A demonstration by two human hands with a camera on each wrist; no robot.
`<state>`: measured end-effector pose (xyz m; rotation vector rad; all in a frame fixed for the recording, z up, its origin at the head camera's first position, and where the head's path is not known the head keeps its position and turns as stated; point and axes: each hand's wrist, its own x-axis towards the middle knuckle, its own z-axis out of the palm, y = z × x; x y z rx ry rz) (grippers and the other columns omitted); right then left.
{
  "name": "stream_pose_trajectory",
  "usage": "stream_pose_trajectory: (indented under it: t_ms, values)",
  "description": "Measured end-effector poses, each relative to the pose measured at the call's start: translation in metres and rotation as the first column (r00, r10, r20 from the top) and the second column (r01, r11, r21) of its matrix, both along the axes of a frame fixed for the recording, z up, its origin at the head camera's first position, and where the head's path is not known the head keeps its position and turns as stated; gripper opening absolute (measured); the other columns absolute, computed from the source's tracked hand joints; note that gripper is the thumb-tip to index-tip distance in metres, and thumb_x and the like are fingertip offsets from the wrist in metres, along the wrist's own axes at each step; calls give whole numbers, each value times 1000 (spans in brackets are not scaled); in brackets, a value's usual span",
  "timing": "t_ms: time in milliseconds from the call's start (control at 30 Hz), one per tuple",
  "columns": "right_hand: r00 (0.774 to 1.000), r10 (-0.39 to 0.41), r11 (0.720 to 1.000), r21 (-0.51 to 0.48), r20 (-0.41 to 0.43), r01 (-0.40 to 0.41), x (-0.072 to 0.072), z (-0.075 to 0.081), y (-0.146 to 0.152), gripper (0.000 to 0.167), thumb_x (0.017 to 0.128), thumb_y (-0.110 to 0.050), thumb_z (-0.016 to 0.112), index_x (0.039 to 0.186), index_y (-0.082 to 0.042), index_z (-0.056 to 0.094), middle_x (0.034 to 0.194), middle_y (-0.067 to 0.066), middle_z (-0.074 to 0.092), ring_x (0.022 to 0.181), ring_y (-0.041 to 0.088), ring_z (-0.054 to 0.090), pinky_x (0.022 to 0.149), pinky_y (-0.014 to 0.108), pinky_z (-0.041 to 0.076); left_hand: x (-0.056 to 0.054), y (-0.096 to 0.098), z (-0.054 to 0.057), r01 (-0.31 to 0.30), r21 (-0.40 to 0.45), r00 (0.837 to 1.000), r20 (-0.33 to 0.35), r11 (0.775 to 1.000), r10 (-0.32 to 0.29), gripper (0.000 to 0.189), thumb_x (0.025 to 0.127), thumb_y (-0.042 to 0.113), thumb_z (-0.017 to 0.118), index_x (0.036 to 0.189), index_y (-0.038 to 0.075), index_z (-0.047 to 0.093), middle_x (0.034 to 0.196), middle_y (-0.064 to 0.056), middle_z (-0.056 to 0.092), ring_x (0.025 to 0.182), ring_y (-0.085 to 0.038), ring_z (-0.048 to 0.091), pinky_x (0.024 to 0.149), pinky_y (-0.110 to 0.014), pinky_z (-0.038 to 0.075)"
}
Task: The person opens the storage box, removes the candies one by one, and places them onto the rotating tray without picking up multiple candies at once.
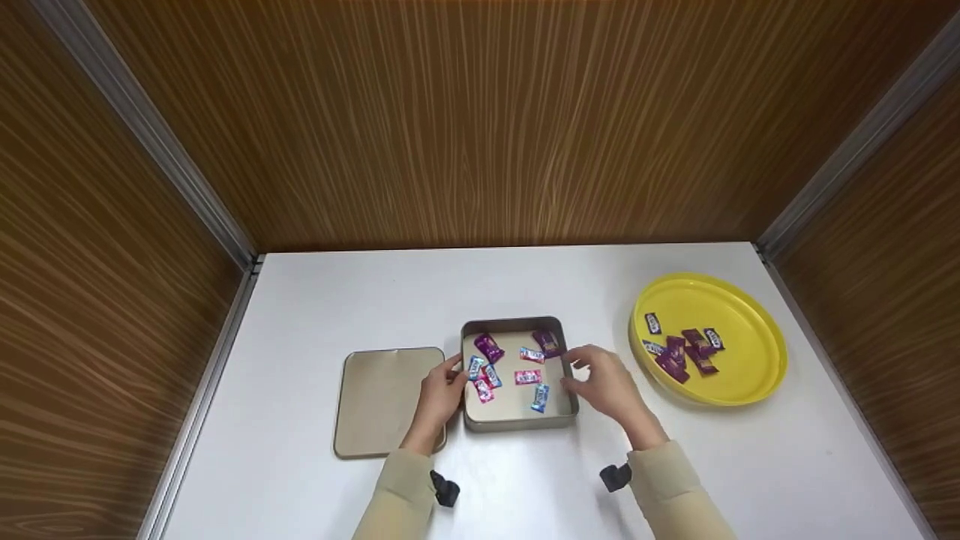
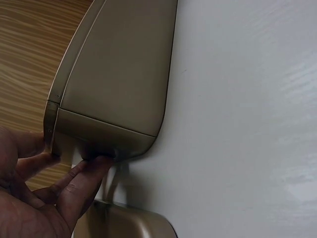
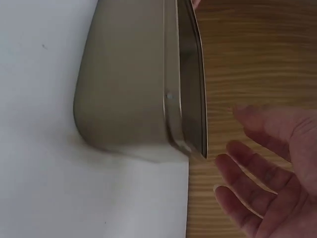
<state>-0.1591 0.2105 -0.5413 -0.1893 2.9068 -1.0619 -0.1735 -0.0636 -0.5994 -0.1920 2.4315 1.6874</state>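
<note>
A square metal tin box [image 1: 517, 424] without its lid stands on the white table, with several small wrapped candies inside. Pink and blue wrappers lie about its floor, such as a pink candy [image 1: 528, 377], and purple ones lie toward the back, such as a purple candy [image 1: 489, 347]. My left hand [image 1: 441, 391] holds the tin's left side, thumb and fingers against the wall and rim in the left wrist view. At the right rim, my right hand [image 1: 606, 382] hovers with thumb and fingers spread apart; nothing is between them in the right wrist view.
The flat tin lid [image 1: 386, 401] lies left of the box, partly under the left forearm. A round yellow tray [image 1: 739, 367] at the right holds several candies, mostly purple. Wood-grain panels [image 1: 480, 127] enclose the table's back and sides.
</note>
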Motion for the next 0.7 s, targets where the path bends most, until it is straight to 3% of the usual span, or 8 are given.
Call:
stream_pose_trajectory:
  t_ms: [133,267,400,567,700]
  values:
    - [994,93,994,48,51,-95,-1,-2,-15,34,77,-4,80,110,-7,72,107,7,67,99,27,63,86,46,51,0,0,0,0,0,1000,5,1000,0,42,99,9,56,140,2,52,97,-11,64,83,-19,61,68,-29,53]
    - [977,203,973,99,71,-209,-2,-6,-25,36,74,-3,82,109,-6,72,106,8,67,97,28,63,83,45,52,-1,1,0,-8,1,1000,15,1000,8,42,99,9,56,140,3,53,96,-11,64,82,-18,61,68,-29,53]
    - [961,264,948,160,88,-275,-4,-10,-32,38,74,-11,85,109,-5,72,107,10,67,96,27,63,84,46,52,-1,1,0,-5,-11,1000,-3,1000,5,42,98,9,56,139,2,53,96,-10,64,83,-18,60,69,-30,52]
    - [945,323,894,310,52,-323,-8,-16,-39,38,72,-17,86,106,-7,74,109,8,69,98,28,65,86,46,53,0,0,1,0,-12,1000,-20,1000,-1,42,97,7,56,139,0,53,95,-11,64,83,-19,60,70,-31,52]
    - [932,361,848,406,30,-342,-9,-21,-43,35,70,-12,86,102,-7,75,105,7,68,91,26,66,81,43,55,0,0,0,-2,-7,1000,-3,1000,2,43,98,8,55,140,1,52,97,-11,64,85,-19,61,71,-31,52]
